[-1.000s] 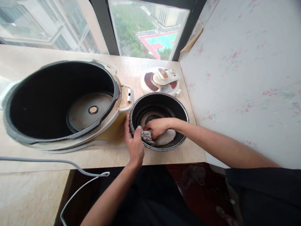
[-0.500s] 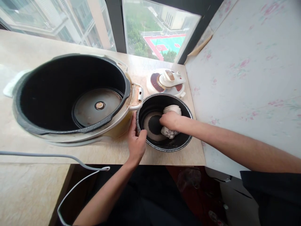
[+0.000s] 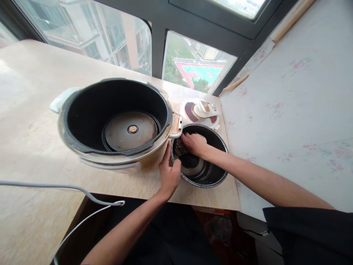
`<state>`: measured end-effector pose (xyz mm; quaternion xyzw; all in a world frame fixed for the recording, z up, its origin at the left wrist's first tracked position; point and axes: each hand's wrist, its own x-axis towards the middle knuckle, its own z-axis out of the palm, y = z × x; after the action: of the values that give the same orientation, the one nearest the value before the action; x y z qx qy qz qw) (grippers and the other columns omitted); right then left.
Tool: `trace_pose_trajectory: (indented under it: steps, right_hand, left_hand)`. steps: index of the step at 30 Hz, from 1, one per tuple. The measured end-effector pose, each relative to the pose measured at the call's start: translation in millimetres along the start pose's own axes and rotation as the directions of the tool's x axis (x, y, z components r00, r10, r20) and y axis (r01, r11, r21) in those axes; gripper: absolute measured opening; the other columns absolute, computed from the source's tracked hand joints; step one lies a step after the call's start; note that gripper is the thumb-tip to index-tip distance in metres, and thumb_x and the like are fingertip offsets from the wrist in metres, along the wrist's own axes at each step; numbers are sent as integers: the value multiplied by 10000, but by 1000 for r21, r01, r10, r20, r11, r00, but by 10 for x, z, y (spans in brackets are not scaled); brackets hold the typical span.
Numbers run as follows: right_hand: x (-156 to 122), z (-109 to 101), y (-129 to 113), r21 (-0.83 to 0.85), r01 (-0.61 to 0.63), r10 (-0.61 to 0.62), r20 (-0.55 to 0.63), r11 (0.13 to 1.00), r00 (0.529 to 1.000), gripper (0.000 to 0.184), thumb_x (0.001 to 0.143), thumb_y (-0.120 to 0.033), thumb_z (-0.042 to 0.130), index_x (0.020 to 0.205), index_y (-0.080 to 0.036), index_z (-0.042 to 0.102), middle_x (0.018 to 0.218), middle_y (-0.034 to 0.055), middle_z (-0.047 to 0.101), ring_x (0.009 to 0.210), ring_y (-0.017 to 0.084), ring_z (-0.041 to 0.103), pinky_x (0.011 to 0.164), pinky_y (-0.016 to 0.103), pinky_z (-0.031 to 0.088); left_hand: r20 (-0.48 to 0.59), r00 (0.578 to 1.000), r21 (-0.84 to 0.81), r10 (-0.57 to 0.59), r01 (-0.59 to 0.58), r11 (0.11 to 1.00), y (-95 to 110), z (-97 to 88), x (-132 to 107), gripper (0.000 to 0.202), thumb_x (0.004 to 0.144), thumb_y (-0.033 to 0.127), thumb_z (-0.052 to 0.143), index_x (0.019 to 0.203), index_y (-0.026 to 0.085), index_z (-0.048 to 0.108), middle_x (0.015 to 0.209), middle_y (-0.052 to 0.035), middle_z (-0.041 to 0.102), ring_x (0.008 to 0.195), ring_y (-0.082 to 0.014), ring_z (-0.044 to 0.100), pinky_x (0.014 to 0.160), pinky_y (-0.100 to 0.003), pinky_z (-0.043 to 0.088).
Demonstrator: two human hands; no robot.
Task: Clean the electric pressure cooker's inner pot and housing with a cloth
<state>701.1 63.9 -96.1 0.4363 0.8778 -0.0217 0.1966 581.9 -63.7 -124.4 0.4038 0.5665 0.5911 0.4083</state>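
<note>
A black inner pot [image 3: 211, 175] stands on the countertop, its inside marked by a pale ring around a dark centre. My left hand [image 3: 169, 176] holds the pot's left side, thumb at the rim and fingers along the outer wall. Inside the pot, my right hand [image 3: 194, 143] presses a crumpled light cloth with dark patterning [image 3: 180, 147] against the far left wall. Part of that cloth is hidden beneath the fingers. Just left of the pot is the open pressure cooker body [image 3: 82, 123], with its heating plate [image 3: 118, 132] exposed.
Behind the pot lies the white and brown cooker lid [image 3: 190, 110]. A flowered wall [image 3: 275, 129] borders the counter on the right, and windows rise at the back. A grey cord [image 3: 82, 189] loops over the front edge of the countertop [image 3: 27, 147].
My right hand has moved the cloth from the pot's right side to its far left wall. My left hand keeps its hold on the pot. The camera view has shifted.
</note>
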Motion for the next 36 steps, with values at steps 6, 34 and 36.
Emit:
trace_pose_trajectory:
  steps: [6, 34, 36]
  right_hand:
    - [-129, -9, -254, 77, -52, 53, -13, 996, 998, 323, 965, -199, 435, 1278, -132, 478, 1151, 181, 643, 878, 293, 700, 692, 357, 502]
    - [-9, -146, -255, 441, -69, -45, 244, 895, 969, 350, 914, -285, 599, 1220, -118, 582, 1165, 173, 708, 1042, 285, 689, 783, 288, 472]
    - [-98, -194, -280, 457, 44, -189, 277, 888, 942, 307, 872, -242, 613, 1156, -128, 635, 1103, 148, 729, 965, 265, 693, 724, 279, 450]
  left_hand:
    - [-73, 996, -83, 47, -53, 995, -56, 98, -27, 610, 884, 145, 500, 1489, 225, 504, 1542, -28, 481, 1464, -195, 404, 1247, -357, 291]
    - [-97, 991, -219, 91, -110, 970, -222, 122, -11, 569, 917, 189, 552, 1484, 231, 524, 1535, -48, 487, 1446, -212, 431, 1237, -374, 301]
    - [-107, 991, -220, 83, -105, 970, -212, 137, -20, 550, 933, 205, 546, 1482, 232, 526, 1537, -50, 485, 1448, -208, 429, 1239, -371, 294]
